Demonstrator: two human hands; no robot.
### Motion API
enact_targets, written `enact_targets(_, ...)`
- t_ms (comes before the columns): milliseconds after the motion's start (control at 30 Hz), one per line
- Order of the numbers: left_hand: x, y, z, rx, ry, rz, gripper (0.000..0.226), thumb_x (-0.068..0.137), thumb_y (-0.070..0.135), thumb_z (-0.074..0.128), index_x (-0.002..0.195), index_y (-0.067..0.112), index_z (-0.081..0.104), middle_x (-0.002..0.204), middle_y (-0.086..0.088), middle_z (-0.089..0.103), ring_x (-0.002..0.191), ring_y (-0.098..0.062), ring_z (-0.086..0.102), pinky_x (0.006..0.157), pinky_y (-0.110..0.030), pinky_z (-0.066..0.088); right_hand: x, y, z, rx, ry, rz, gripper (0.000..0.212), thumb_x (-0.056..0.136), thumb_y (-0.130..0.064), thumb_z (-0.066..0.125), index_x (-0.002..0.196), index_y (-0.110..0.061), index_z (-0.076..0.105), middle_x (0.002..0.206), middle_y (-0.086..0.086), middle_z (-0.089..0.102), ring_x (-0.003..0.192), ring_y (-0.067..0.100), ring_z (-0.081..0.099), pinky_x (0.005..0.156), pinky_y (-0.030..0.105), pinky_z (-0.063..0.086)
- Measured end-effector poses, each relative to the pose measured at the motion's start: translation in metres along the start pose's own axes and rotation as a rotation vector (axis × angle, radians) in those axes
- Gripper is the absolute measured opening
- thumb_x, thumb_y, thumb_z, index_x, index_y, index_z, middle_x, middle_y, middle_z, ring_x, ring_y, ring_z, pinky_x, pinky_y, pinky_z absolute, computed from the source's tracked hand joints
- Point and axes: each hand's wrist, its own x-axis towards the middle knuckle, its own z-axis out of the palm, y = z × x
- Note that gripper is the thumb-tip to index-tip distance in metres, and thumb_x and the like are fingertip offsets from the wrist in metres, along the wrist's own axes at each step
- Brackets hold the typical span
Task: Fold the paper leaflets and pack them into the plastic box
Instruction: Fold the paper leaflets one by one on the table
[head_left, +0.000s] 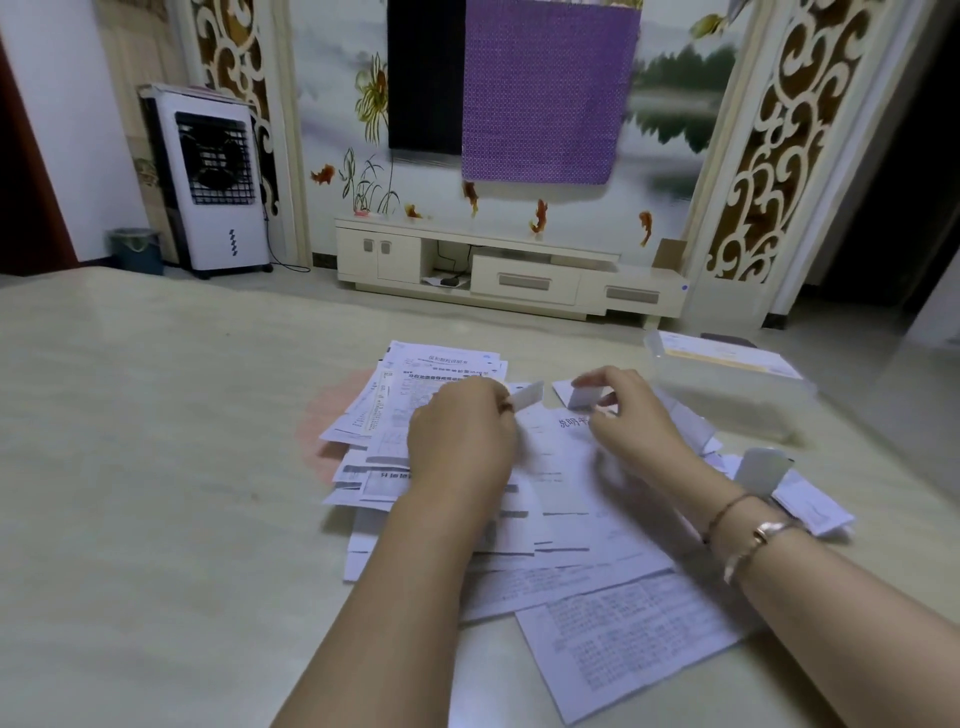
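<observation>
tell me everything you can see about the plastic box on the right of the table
The plastic box is a clear, slightly frosted rectangular container, low and open-topped as far as can be seen, with no lid visible on it. It stands flat on the pale table, at the far right, beyond the right hand and apart from it. Inside lie flat papers, white with a yellowish strip showing. Loose folded leaflets lie by its near side; whether they touch it is unclear. Neither hand touches it.

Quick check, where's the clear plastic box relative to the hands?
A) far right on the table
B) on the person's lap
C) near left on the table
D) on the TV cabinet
A: the clear plastic box sits on the table beyond the right hand, already holding paper.
</observation>
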Motion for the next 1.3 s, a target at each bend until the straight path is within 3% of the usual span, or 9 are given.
enact_targets(200, -0.011, 0.026, 0.010, -0.278, -0.242, 0.244, 0.028, 0.089, 0.018, 0.056, 0.061, 0.019, 0.054, 0.058, 0.002, 0.046, 0.064, -0.016, 0.044, 0.057, -0.029, 0.032, -0.061, 0.000, -0.039, 0.236, -0.062, -0.034, 0.029, 0.082, -0.003, 0.062, 0.102, -0.024, 0.058, 0.106, -0.013, 0.058, 0.089, 0.002, 0.058, 0.071, 0.007, 0.040)
enact_targets(367, -0.015, 0.027, 0.020, -0.366, -0.358, 0.244, 0.007, 0.081, 0.025, 0.071, 0.080, 0.019, 0.067, 0.075, 0.005, 0.062, 0.074, -0.012, 0.056, 0.068, -0.032, 0.045, -0.076, 0.013, -0.053, 0.245, -0.111, 0.034, 0.015, 0.081, 0.002, 0.066, 0.071, -0.008, 0.063, 0.069, -0.003, 0.062, 0.065, 0.003, 0.056, 0.063, 0.011, 0.042)
enact_targets(500, -0.016, 0.021, 0.022, -0.320, -0.439, 0.128, 0.019, 0.071, 0.022, 0.073, 0.089, 0.021, 0.066, 0.089, -0.001, 0.070, 0.083, -0.020, 0.067, 0.076, -0.042, 0.053, -0.073, 0.025, -0.059, 0.153, -0.201, 0.122, 0.012, 0.080, -0.008, 0.067, 0.072, 0.000, 0.063, 0.065, 0.003, 0.057, 0.065, 0.012, 0.051, 0.067, 0.030, 0.040)
enact_targets(633, -0.018, 0.022, 0.023, -0.276, -0.442, 0.067, 0.026, 0.066, 0.027, 0.065, 0.091, 0.024, 0.059, 0.091, -0.001, 0.067, 0.078, -0.022, 0.065, 0.074, -0.046, 0.057, -0.074, 0.025, -0.059, 0.099, -0.207, 0.156, 0.030, 0.084, -0.026, 0.064, 0.064, -0.004, 0.060, 0.059, 0.003, 0.049, 0.057, 0.013, 0.040, 0.061, 0.028, 0.031)
enact_targets(733, -0.019, 0.022, 0.027, -0.229, -0.425, 0.048, 0.049, 0.073, 0.019, 0.070, 0.118, 0.024, 0.051, 0.105, 0.000, 0.062, 0.085, -0.022, 0.062, 0.075, -0.040, 0.056, -0.077, 0.022, -0.054, -0.015, -0.172, 0.153, 0.029, 0.083, -0.028, 0.065, 0.067, -0.004, 0.060, 0.058, -0.002, 0.050, 0.050, 0.008, 0.038, 0.054, 0.024, 0.030)
enact_targets(867, -0.025, 0.025, 0.029, -0.013, -0.342, 0.179, 0.079, 0.077, 0.018, 0.068, 0.144, 0.029, 0.026, 0.128, 0.003, 0.041, 0.111, -0.022, 0.050, 0.084, -0.033, 0.045, -0.081, 0.018, -0.049, -0.192, -0.107, 0.114, 0.024, 0.080, -0.033, 0.068, 0.073, -0.020, 0.049, 0.067, -0.009, 0.053, 0.063, 0.006, 0.048, 0.058, 0.025, 0.037)
enact_targets(967, -0.026, 0.025, 0.030, 0.073, -0.295, 0.249, 0.062, 0.079, 0.015, 0.065, 0.135, 0.028, 0.041, 0.131, 0.004, 0.032, 0.116, -0.020, 0.040, 0.083, -0.031, 0.041, -0.081, 0.018, -0.051, -0.231, -0.089, 0.061, 0.027, 0.078, -0.032, 0.069, 0.083, -0.021, 0.045, 0.079, -0.006, 0.054, 0.078, 0.014, 0.051, 0.066, 0.030, 0.039)
enact_targets(1100, -0.024, 0.023, 0.035, 0.081, -0.360, 0.294, 0.022, 0.085, 0.023, 0.063, 0.107, 0.024, 0.065, 0.114, 0.005, 0.047, 0.110, -0.019, 0.046, 0.086, -0.032, 0.043, -0.084, 0.017, -0.055, -0.246, -0.155, -0.103, 0.020, 0.080, -0.030, 0.067, 0.093, -0.031, 0.051, 0.099, -0.012, 0.052, 0.100, 0.013, 0.044, 0.083, 0.027, 0.038)
enact_targets(1300, -0.020, 0.021, 0.035, 0.081, -0.420, 0.279, 0.029, 0.080, 0.036, 0.073, 0.103, 0.020, 0.068, 0.096, 0.007, 0.053, 0.095, -0.013, 0.051, 0.077, -0.026, 0.041, -0.091, 0.007, -0.064, -0.293, -0.326, -0.208, 0.029, 0.087, -0.036, 0.062, 0.114, -0.033, 0.054, 0.115, -0.019, 0.056, 0.110, 0.002, 0.048, 0.093, 0.027, 0.042)
